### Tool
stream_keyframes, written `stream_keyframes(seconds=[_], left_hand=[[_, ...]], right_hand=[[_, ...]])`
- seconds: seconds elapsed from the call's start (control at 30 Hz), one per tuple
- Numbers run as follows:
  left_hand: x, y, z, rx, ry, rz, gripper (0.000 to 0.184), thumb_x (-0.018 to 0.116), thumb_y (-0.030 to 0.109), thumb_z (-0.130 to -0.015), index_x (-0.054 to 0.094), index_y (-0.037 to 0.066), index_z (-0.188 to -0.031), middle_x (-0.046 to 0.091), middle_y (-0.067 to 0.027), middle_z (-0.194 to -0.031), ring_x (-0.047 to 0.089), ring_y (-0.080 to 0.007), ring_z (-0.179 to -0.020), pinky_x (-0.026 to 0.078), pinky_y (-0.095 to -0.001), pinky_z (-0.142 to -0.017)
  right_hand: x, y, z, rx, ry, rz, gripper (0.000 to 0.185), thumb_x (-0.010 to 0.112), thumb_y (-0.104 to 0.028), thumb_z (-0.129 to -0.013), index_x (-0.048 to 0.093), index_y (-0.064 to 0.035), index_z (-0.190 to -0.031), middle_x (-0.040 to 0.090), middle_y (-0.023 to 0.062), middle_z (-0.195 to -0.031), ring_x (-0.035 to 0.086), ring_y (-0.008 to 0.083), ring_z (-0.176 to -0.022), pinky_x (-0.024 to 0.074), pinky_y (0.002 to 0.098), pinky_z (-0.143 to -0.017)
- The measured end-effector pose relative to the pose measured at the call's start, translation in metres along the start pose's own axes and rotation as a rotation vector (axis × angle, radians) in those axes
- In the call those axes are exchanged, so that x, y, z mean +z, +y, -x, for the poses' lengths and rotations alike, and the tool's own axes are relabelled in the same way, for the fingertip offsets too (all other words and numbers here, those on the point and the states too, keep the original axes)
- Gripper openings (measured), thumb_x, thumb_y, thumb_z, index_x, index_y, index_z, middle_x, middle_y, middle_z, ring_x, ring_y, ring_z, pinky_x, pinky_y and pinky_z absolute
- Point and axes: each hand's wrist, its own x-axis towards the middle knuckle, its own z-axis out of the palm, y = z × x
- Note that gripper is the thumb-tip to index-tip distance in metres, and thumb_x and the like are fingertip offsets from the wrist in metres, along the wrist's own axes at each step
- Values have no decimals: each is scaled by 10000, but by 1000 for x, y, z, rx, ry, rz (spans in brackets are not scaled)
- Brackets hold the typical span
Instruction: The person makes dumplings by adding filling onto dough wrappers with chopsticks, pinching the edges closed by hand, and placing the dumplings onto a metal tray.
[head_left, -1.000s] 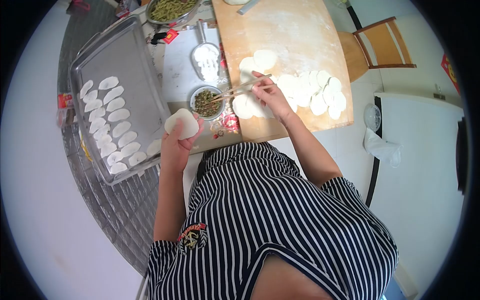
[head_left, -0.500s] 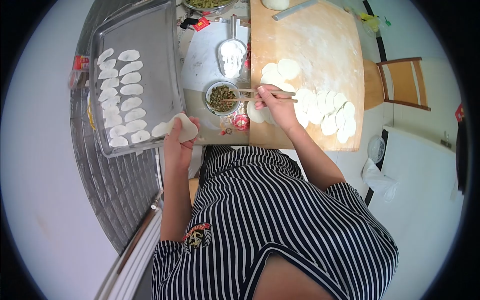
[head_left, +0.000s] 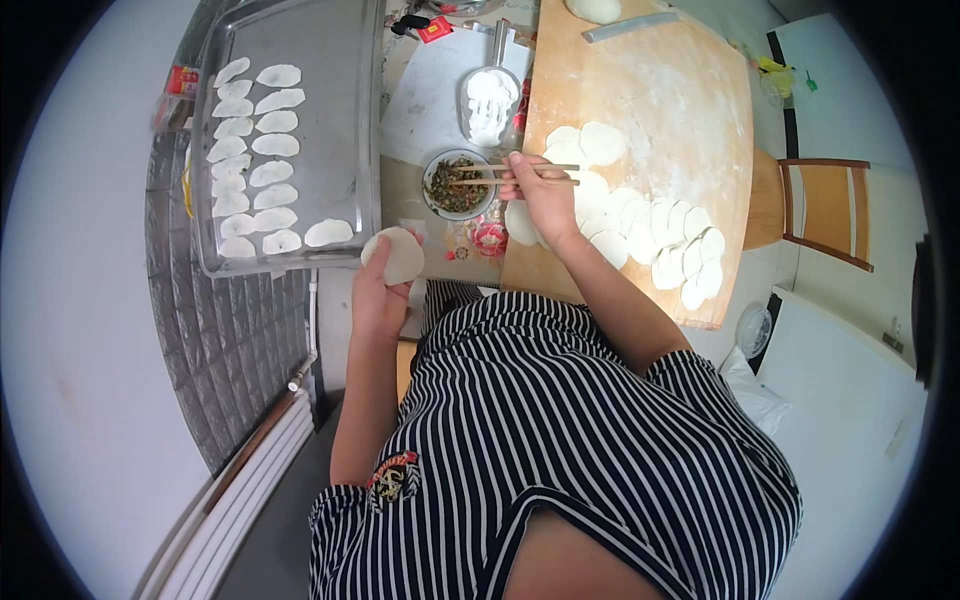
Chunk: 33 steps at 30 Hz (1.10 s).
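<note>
Wrapper (head_left: pixel 403 257) has moved clear of the nearest dumpling (head_left: pixel 328 233); badge (head_left: pixel 394 481) lettering blurred.

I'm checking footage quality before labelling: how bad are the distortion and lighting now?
Head view: strong fisheye, with dark corners and the board's right edge bowed; light looks fairly even, though the white powder is nearly washed out; the tray shows dull sheen; fine detail is soft, but the chopsticks and held wrapper read clearly.
</note>
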Motion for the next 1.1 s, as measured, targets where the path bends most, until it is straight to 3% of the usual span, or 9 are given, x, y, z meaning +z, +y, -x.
stream_keyframes(seconds=[0.33,0.77,0.93,1.1], left_hand=[[-12,-7,-8,27,-36,13,355,524,190,-991,492,-22,-1273,624,-158,-1168,621,-251,-1103,533,-348,-907],[-20,-15,-34,66,-12,46,362,489,178,-1006,480,-14,-1314,600,-136,-1214,602,-224,-1119,512,-329,-933],[-5,-12,-65,233,56,-66,351,472,186,-1013,507,43,-1332,591,-68,-1229,578,-172,-1103,480,-294,-930],[6,-8,-103,221,51,-256,335,473,225,-1016,556,53,-1292,596,-47,-1204,573,-147,-1047,460,-286,-891]], right_hand=[[-4,26,-1,39,86,-233,301,541,-242,-996,635,43,-1026,644,115,-841,650,171,-652,585,275,-649],[-9,42,-7,77,72,-349,316,507,-277,-1011,624,16,-1024,637,84,-838,636,153,-696,565,262,-670],[-6,42,-7,46,52,-335,304,508,-258,-1011,629,21,-1020,643,100,-831,639,162,-661,568,279,-663],[0,32,-2,10,25,-244,319,517,-266,-1008,633,27,-1054,640,86,-850,631,145,-679,551,260,-666]])
